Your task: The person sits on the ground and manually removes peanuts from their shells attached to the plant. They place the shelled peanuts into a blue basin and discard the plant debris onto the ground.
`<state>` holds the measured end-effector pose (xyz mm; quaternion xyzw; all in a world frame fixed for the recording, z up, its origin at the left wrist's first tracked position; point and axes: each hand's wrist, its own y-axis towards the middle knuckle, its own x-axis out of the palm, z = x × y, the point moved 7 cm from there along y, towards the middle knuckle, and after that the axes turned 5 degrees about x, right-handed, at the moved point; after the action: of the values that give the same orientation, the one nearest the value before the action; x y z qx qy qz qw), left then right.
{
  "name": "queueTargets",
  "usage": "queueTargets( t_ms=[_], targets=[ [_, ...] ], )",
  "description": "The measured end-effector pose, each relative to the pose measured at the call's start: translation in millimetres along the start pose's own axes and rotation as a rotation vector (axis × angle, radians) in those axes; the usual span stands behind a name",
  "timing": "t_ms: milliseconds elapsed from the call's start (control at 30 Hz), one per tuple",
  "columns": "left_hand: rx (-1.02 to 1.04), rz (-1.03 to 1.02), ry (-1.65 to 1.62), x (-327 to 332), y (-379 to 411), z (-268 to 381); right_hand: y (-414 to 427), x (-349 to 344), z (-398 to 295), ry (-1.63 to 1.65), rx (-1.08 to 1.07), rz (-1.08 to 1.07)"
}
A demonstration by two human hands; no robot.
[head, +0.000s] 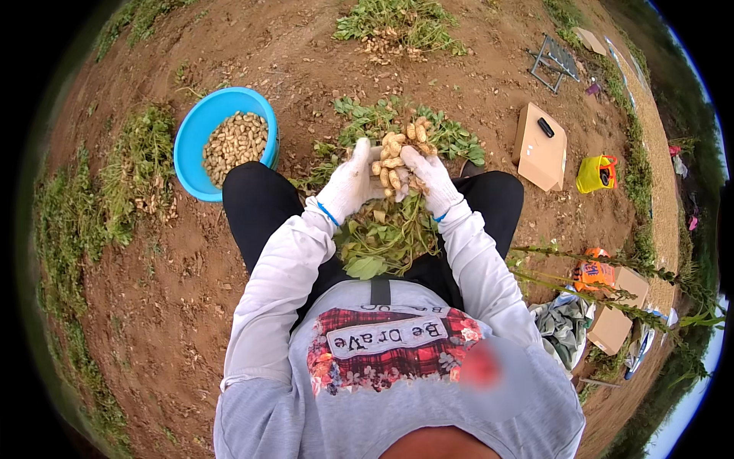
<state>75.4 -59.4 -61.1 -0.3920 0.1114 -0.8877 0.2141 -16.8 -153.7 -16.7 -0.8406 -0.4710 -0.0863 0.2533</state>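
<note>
Between my knees, a cluster of peanuts in their shells [391, 162] hangs on an uprooted peanut plant [390, 238], whose leafy stems lie toward my lap. My right hand [430, 175], in a white knit glove, is closed around the base of the cluster. On its other side my left hand [351, 181], gloved alike, is cupped with the thumb raised and the fingers partly behind the pods; whether it grips them cannot be told. A blue plastic basin [192, 143] beside my knee holds many loose peanuts [236, 144].
Peanut plants lie on the soil ahead [401, 26] and to one side [129, 172]. Opposite them are a folding stool [553, 62], a flattened cardboard box [539, 155] bearing a black object [545, 127], a yellow bag [590, 175], an orange bag [592, 272] and more cardboard [610, 329].
</note>
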Motion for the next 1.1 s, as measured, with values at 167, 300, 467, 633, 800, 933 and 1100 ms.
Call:
queueTargets(
  t_ms=[167,300,467,633,800,933,1100],
  targets=[
    [0.143,-0.05,-0.308,-2,0,-11,9,-10,14,0.044,0.018,0.05],
    [0.302,0.109,-0.276,-9,-3,-4,11,-15,25,0.09,0.032,0.033],
    [0.319,0.156,-0.278,2,4,-9,-2,-7,23,0.008,0.054,-0.007],
    [0.407,0.256,-0.226,8,5,6,-7,0,22,0.132,0.024,-0.001],
    [0.546,0.409,0.601,-27,24,19,-2,6,36,0.02,0.005,0.059],
    [0.271,0.357,-0.005,-47,44,-14,9,2,56,-0.102,0.09,0.119],
    [0.292,0.678,1.405,-113,26,54,11,-24,65,-0.169,0.218,0.128]
  ],
)
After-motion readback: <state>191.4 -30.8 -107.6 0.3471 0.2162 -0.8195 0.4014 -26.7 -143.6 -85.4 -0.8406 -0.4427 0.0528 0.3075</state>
